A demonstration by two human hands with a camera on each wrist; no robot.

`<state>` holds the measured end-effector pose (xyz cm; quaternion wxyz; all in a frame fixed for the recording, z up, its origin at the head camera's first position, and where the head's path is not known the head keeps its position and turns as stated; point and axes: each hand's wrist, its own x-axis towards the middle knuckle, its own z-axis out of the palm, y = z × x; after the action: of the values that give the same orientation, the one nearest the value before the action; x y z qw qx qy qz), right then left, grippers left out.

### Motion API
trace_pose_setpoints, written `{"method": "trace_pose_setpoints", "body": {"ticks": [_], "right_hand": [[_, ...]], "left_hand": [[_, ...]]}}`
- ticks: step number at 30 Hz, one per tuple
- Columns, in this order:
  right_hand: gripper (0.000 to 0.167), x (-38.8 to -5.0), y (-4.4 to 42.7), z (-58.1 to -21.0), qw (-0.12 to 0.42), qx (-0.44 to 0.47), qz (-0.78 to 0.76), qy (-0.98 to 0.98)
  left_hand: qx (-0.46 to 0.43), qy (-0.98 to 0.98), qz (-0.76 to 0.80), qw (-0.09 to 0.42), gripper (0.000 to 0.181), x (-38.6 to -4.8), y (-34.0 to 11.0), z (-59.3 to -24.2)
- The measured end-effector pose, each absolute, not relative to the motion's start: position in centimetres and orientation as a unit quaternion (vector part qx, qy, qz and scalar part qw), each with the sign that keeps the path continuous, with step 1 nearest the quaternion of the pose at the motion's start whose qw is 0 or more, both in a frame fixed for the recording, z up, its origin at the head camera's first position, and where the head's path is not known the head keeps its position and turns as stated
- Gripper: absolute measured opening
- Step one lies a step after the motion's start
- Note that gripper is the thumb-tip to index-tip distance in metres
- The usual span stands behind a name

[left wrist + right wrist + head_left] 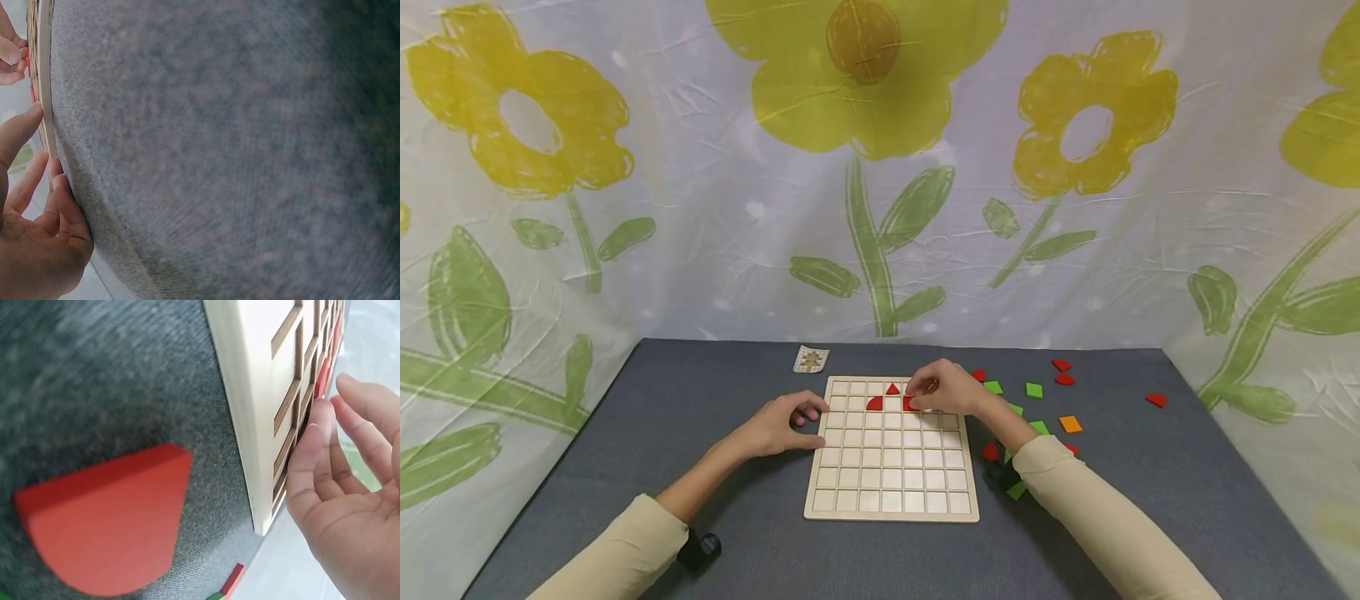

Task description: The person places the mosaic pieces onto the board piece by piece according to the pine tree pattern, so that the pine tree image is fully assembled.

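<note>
so i'm watching someone at a dark grey cloth-topped bench (752, 517), and the main thing here is a flat pale wooden board (891, 479) cut into little square cells, right in front of them. their hands are apart, one at each side of the board. the left hand (777, 423) is at its left edge, loose, thumb and fingertips touching the rim and not wrapped round anything. the right hand (950, 388) is over the far right part of the board, fingertips on a small red piece (907, 403) in the second row from the far edge. the fingers cover some of it, so i can't tell if it's pinched or just touched.

in that same row, further left on the board, sits a red quarter-circle piece (875, 403), and a red triangle piece (892, 389) is in the farthest row.

right of the board there's a loose scatter: green square pieces (1034, 390), an orange square piece (1071, 424), and red round-ended pieces (1157, 400), one of them just beside the board's right edge. a small printed card (811, 359) lies past its far left corner. behind the board hangs a pale sheet (722, 242) with big yellow flowers.
</note>
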<state>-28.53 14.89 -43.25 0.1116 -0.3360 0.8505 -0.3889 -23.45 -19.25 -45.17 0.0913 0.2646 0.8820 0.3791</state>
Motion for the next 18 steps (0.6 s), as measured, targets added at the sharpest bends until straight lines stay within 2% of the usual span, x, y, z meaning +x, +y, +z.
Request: {"method": "trace_pose_setpoints", "body": {"ticks": [18], "right_hand": [[0.013,-28.41,15.08,-43.1,0.145,-0.331,-0.393,0.846]], "left_hand": [[0.266,0.879,0.385,0.09,0.046,-23.16,-19.09,-44.77]]}}
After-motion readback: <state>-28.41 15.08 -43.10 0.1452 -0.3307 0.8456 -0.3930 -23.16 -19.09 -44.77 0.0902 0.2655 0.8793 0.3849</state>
